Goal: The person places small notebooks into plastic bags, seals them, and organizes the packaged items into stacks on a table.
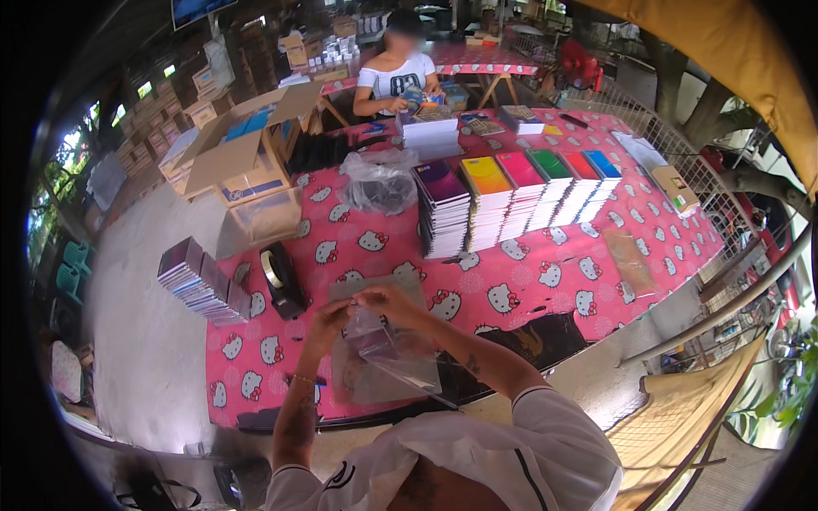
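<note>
My left hand (331, 318) and my right hand (385, 301) meet above the near part of the table, fingers pinched together. Between them they grip the upper edge of a clear plastic bag (372, 337), which hangs toward me. Its contents, if any, cannot be made out. Under the bag lies a greyish flat sheet (345, 375) on the pink patterned tablecloth. Just left of my hands stands a black tape dispenser (285, 289) with a roll in it. Farther left, small purple-covered notebooks (200, 281) stand in leaning stacks. A pen (319, 381) lies by my left forearm.
Tall stacks of notebooks (490, 204) in several colours stand beyond my hands. Crumpled clear plastic (379, 180) and an open cardboard box (256, 153) are at the far left. Another person (400, 77) handles notebooks across the table. A black sheet (532, 345) lies at the near edge.
</note>
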`<state>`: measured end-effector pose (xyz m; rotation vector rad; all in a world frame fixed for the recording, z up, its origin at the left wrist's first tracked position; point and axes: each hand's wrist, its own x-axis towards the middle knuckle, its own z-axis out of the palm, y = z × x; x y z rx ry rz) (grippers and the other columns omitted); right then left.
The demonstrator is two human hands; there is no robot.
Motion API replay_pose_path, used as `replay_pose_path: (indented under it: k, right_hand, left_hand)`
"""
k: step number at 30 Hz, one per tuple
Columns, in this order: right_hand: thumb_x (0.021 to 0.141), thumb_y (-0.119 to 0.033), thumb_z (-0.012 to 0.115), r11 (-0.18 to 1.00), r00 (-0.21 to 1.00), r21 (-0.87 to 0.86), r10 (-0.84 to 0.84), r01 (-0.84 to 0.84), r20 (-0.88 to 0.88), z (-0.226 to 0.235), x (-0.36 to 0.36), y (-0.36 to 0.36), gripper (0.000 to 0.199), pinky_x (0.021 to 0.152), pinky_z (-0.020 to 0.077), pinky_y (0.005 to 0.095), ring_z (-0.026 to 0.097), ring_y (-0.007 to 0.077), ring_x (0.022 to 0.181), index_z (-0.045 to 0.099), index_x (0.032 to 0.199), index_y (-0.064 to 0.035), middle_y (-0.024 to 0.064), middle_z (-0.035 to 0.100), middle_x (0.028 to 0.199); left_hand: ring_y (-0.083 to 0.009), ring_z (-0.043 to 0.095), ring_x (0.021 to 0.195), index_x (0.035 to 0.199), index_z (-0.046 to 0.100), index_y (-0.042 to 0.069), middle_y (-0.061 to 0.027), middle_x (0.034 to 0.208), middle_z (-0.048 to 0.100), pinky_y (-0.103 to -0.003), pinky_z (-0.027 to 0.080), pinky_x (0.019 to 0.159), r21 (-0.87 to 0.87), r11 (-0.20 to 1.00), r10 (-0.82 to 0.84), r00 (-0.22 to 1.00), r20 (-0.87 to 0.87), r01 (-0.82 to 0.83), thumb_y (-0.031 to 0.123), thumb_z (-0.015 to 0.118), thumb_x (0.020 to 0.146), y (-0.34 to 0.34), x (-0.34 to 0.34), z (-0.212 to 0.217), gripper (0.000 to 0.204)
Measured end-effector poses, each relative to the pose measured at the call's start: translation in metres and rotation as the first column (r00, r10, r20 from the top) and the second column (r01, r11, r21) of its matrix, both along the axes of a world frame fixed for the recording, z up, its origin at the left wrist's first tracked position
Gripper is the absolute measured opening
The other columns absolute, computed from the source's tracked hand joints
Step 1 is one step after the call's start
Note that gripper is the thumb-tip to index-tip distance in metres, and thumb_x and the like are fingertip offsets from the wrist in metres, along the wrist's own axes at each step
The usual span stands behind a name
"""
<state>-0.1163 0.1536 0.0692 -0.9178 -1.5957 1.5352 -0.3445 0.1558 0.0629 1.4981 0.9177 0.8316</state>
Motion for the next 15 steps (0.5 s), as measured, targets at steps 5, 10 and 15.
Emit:
replay_pose_path:
  k: [5,10,15]
  right_hand:
    - [0.089,-0.028,0.072,0.775,0.980,0.631,-0.133,0.012,0.145,0.024,-0.001,-0.029,0.044,0.101,0.0453,0.0408,0.059,0.0265,0.117,0.063,0.125,-0.0052,0.0119,0.062,0.128]
    - [0.082,-0.018,0.074,0.658,0.881,0.743,-0.272,-0.122,0.386,0.015,0.006,-0.050,0.030,0.101,0.0447,0.0420,0.057,0.0303,0.117,0.070,0.110,-0.0079,0.0103,0.061,0.127]
    - [0.081,-0.013,0.074,0.715,0.895,0.693,-0.245,-0.093,0.373,0.016,-0.004,-0.044,0.024,0.089,0.0480,0.0430,0.061,0.0312,0.103,0.069,0.104,-0.0076,0.0099,0.065,0.105]
  left_hand:
    - [-0.0316,0.064,0.109,0.121,0.065,0.001,-0.0167,0.122,0.067,-0.045,0.046,0.102,0.668,0.743,0.193,0.945,-0.265,0.036,0.025,0.074,0.085,-0.046,-0.013,0.033,0.044]
    - [-0.0311,0.066,0.103,0.113,0.070,0.005,-0.0148,0.112,0.069,-0.045,0.051,0.094,0.807,0.562,0.343,0.837,-0.426,0.181,0.017,0.076,0.078,-0.061,0.000,0.033,0.037]
    - [-0.0261,0.069,0.089,0.104,0.071,0.006,-0.0104,0.095,0.071,-0.033,0.055,0.076,0.624,0.774,0.219,0.878,-0.425,0.109,0.010,0.078,0.073,-0.048,-0.001,0.048,0.032]
